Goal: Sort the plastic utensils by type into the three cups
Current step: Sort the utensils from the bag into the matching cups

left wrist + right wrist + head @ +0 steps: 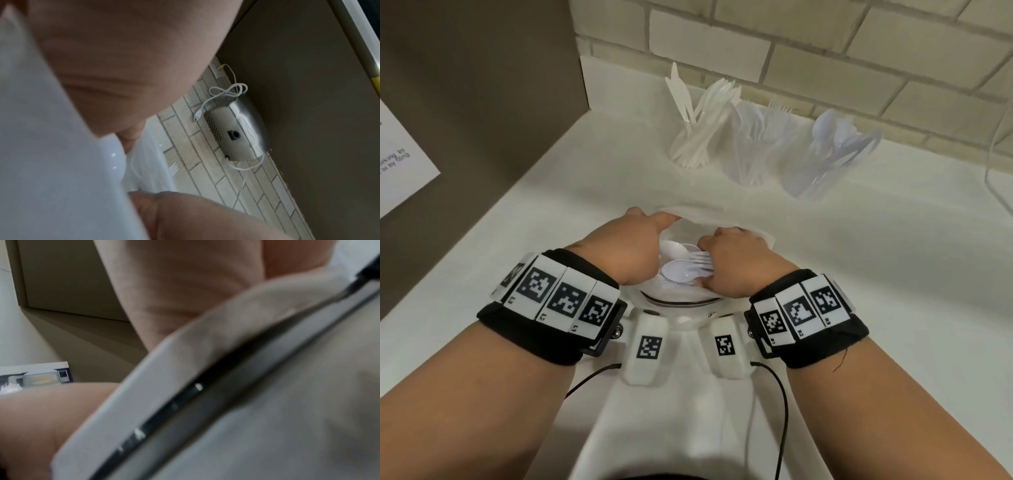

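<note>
Spoons [677,270] and a fork [700,257] are lying loose in the bowl [681,301] at the near edge of the counter [592,164], which is why I am keeping both hands down there. My left hand [635,246] is reaching over the bowl's far rim; its grip is hidden from me, so I cannot tell what it is holding. My right hand [732,260] is curling its fingers around the fork and spoon handles, presumably to carry them off. Three cups [748,154] are standing by the brick wall [825,41], already holding knives, forks and spoons separately, near enough to reach.
</note>
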{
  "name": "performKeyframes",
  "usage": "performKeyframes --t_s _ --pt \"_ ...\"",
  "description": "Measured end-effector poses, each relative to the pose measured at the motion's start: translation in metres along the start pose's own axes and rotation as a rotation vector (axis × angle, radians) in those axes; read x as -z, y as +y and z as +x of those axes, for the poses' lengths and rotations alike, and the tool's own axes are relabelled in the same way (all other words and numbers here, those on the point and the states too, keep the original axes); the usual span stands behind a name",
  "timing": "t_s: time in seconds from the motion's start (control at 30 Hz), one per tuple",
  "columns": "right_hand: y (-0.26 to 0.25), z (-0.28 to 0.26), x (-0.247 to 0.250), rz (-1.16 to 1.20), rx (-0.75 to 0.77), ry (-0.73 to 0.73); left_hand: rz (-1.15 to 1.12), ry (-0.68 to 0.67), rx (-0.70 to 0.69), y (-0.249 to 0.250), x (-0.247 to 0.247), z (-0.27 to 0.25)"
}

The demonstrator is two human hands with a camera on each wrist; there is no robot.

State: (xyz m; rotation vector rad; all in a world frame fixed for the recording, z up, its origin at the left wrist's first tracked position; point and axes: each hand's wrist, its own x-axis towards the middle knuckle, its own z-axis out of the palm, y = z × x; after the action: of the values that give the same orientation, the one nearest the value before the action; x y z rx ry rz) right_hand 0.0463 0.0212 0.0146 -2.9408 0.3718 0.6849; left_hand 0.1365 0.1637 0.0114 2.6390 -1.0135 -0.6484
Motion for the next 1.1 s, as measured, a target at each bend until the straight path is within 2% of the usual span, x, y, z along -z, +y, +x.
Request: performKeyframes --t_s 0.23,0.47,0.77,0.93,1.03,1.1 --pt "-0.002 -0.005 0.004 0.067 0.079 -0.065 -0.099 0.064 -0.014 -0.001 -0.004 0.003" --pt "0.011 -0.005 0.002 0.207 0.116 0.091 -0.067 0.066 -0.039 -0.012 0.014 0.002" --pt "0.014 -0.012 0.003 0.664 0.151 0.296 0.01 0.087 -0.044 -0.01 0.012 0.001" --pt "0.011 -0.014 0.007 0.734 0.159 0.325 -0.057 0.062 -0.097 -0.004 0.016 -0.005" --pt "0.015 -0.013 0.011 0.929 0.127 0.394 -0.093 0.061 -0.109 -0.001 0.023 -0.012" --pt "0.016 -0.014 0.018 1.033 0.133 0.419 -0.124 0.108 -0.153 0.001 0.027 -0.017"
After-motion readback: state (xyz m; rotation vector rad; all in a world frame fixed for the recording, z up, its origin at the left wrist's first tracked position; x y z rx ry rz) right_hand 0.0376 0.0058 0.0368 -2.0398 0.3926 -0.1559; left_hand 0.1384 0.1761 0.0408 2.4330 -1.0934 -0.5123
